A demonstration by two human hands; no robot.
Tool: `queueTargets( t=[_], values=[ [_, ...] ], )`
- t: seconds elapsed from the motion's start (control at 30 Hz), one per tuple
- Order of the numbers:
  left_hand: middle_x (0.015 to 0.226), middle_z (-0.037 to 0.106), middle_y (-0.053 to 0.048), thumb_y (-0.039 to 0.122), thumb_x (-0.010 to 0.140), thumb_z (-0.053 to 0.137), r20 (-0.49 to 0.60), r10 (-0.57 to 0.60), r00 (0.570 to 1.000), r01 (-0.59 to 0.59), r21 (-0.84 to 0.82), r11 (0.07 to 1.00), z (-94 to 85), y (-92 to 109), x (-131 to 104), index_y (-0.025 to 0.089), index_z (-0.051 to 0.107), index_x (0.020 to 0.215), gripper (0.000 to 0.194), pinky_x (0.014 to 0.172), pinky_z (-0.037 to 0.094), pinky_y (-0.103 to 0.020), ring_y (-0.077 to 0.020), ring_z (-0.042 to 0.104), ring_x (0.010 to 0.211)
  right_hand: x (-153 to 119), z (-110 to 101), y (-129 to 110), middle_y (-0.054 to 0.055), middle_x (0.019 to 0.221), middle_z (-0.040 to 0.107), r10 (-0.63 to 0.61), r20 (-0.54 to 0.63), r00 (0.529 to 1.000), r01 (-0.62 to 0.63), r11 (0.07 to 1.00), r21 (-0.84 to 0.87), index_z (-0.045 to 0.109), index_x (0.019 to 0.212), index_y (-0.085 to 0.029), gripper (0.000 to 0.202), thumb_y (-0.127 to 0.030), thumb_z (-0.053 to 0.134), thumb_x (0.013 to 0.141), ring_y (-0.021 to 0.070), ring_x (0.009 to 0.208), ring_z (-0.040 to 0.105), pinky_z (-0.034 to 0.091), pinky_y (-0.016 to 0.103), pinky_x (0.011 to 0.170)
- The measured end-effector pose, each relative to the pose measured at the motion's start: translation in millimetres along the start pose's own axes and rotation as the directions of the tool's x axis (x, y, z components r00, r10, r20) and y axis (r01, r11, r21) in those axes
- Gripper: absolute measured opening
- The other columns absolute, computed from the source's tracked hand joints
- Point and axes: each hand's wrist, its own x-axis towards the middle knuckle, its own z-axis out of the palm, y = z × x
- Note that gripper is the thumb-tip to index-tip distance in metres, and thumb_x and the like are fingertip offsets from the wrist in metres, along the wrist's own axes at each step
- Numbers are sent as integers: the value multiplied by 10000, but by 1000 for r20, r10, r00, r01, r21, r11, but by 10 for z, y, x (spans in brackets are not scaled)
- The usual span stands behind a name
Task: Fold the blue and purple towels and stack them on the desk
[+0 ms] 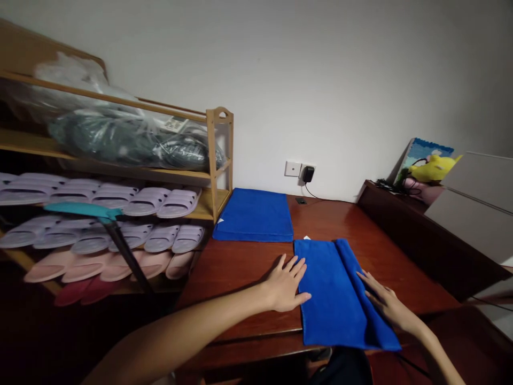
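The blue cloth (pixel 328 294) lies on the red-brown table (pixel 240 267), between both hands, about as near to each. Its long side runs toward the wall (pixel 256 107), and its white tag (pixel 306 237) end points there. The left hand (pixel 282 289) is open on one edge; the right hand (pixel 387 305), loosely open, touches the raised fold. Neither grips.

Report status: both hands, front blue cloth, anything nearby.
Left hand open, at cloth's left edge. Right hand open, against raised fold on right. Front blue cloth otherwise mostly flat on table. Blue cloth stack behind, leftward.
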Motion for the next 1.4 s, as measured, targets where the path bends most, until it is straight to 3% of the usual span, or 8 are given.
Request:
queueTargets(
  t=[0.13, 0.27, 0.47, 0.7, 1.03, 1.13, 1.27, 1.4],
  values=[
    [1531, 144, -149, 636, 914, 204, 20, -5, 1000, 5, 29, 1000, -25, 60, -39, 78, 231, 1471, 788, 1104, 46, -581, -344, 77, 1413, -12, -29, 73, 80, 1507, 246, 23, -20, 1000, -24, 999, -33, 311, 1455, -250, 620, -547, 271, 912, 230, 1400, 143, 214, 510, 1098],
    [1513, 193, -180, 635, 910, 222, 17, -13, 1000, 12, 74, 997, -48, 162, -143, 56, 284, 1452, 796, 1107, 70, -571, -367, 146, 1398, 2, -5, -297, 70, 1525, 200, -58, -204, 977, 39, 994, -99, 298, 1458, -271, 584, -525, 264, 933, 229, 1402, 159, 230, 486, 1103],
    [1505, 226, -163, 626, 913, 254, -12, -58, 998, 58, 89, 994, -131, 203, -563, 102, 320, 1448, 752, 1119, 100, -547, -351, 189, 1392, 14, 198, -900, 12, 1543, 113, -228, -60, 972, 213, 957, -196, 212, 1470, -348, 605, -588, 307, 923, 215, 1416, 90, 151, 502, 1127],
    [1514, 232, -117, 644, 888, 337, -34, -125, 992, 128, 107, 986, -219, 71, -1009, 185, 310, 1455, 730, 1114, 136, -554, -337, 207, 1390, 20, 234, -703, 27, 1537, 150, -194, -127, 973, 168, 968, -187, 208, 1474, -329, 582, -546, 294, 941, 221, 1410, 139, 187, 506, 1116],
    [1523, 231, -54, 569, 877, 456, 20, -159, 987, 157, 89, 984, -395, -293, -1418, 293, 202, 1478, 708, 1105, 213, -479, -282, 236, 1390, -65, 115, -519, -32, 1539, 115, -168, 36, 985, 167, 985, 33, 220, 1452, -418, 551, -566, 320, 930, 230, 1412, 42, 150, 521, 1119],
    [1521, 239, -53, 584, 890, 424, 37, -165, 986, 161, 91, 983, -487, -333, -1408, 284, 278, 1460, 661, 1109, 196, -486, -282, 225, 1394, 22, 43, -618, 3, 1532, 183, -181, -76, 980, 185, 982, 45, 297, 1438, -388, 552, -568, 351, 918, 248, 1407, 131, 194, 509, 1111],
    [1529, 229, -54, 507, 965, 293, -96, -200, 975, 212, 131, 968, -489, -381, -1151, 244, 287, 1462, 562, 1121, 176, -456, -249, 206, 1403, 310, 76, -959, 47, 1528, 216, -194, -245, 950, 195, 981, -20, 356, 1422, -331, 548, -567, 303, 930, 243, 1401, 189, 215, 514, 1096],
    [1547, 156, -64, 526, 962, 283, -169, -235, 957, 260, 141, 955, -335, -555, -864, 221, 169, 1494, 623, 1122, 146, -477, -264, 126, 1419, 600, 261, -1264, 67, 1542, 154, -204, -219, 954, 182, 976, -117, 370, 1420, -310, 588, -604, 290, 918, 276, 1415, 103, 214, 547, 1076]
  ],
)
